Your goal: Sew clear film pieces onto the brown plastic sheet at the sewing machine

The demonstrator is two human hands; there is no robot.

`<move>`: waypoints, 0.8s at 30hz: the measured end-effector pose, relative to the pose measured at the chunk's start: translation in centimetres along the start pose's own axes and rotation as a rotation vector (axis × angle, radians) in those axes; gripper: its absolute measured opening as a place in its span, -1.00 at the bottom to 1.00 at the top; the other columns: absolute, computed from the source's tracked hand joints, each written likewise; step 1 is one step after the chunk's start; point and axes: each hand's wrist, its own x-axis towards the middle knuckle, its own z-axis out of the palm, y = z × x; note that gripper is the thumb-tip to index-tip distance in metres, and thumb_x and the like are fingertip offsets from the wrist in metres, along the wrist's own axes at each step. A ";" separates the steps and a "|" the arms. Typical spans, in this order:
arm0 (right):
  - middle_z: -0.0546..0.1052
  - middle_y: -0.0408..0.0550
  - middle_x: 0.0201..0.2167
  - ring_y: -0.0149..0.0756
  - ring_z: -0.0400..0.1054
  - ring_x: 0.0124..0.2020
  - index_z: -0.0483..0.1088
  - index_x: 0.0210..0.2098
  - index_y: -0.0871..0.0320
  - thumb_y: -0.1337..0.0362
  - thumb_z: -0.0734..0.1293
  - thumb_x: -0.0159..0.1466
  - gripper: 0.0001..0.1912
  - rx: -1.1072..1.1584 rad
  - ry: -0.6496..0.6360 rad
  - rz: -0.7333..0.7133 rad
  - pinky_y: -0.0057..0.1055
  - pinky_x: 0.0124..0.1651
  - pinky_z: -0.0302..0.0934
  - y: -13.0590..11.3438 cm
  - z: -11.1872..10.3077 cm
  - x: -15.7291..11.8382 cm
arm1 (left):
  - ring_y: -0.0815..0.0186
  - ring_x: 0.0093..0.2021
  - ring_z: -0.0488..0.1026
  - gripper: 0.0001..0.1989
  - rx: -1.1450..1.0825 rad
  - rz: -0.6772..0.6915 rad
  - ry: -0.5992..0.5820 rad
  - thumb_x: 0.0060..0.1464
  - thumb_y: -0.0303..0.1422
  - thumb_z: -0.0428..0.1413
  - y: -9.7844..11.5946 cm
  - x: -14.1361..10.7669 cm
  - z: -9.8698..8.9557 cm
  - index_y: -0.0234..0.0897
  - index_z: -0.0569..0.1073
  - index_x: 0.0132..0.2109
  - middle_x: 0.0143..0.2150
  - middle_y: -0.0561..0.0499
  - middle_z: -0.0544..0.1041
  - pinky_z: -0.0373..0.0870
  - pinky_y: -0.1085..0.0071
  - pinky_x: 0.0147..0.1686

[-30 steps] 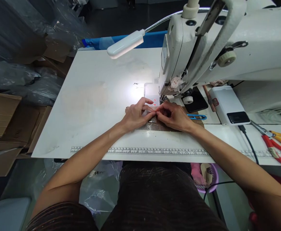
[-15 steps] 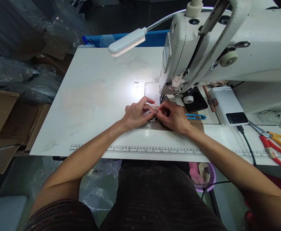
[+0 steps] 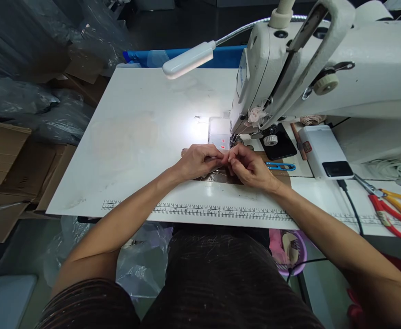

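Observation:
Both hands meet fingertip to fingertip just in front of the needle area of a white sewing machine (image 3: pixel 255 73). My left hand (image 3: pixel 200 161) is closed in a pinch, and what it holds is too small to make out. My right hand (image 3: pixel 250 168) is pinched closed too, its fingertips touching those of the left; anything between them is hidden. Under the hands lies a brown taped patch (image 3: pixel 221 176) on the white table (image 3: pixel 128 123). A blue thread snipper (image 3: pixel 280 166) rests on that patch, right of my right hand.
A white lamp (image 3: pixel 189 60) hangs over the table. Right of the hands are a black phone (image 3: pixel 279 141), a white device (image 3: pixel 325 151) with a cable, and red and orange scissors (image 3: pixel 392 208). Cardboard boxes (image 3: pixel 18 178) stand at the left, a purple basket (image 3: pixel 301 253) below the table edge.
My left fingers have closed in and now meet the right fingertips; the pale strip seen at the left fingers is no longer visible. The whole view has shifted slightly.

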 end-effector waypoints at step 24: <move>0.36 -0.09 -0.45 -0.32 0.19 -0.51 0.24 -0.26 0.10 0.29 0.21 0.26 -0.94 -0.561 -0.025 -0.056 -0.32 -0.38 0.12 -1.3 -3.7 -1.6 | 0.33 -0.36 0.45 -0.86 0.482 0.114 -0.024 0.29 -0.31 0.06 1.8 -2.4 -1.2 -0.29 0.44 -0.15 -0.27 -0.05 0.54 0.35 0.38 -0.37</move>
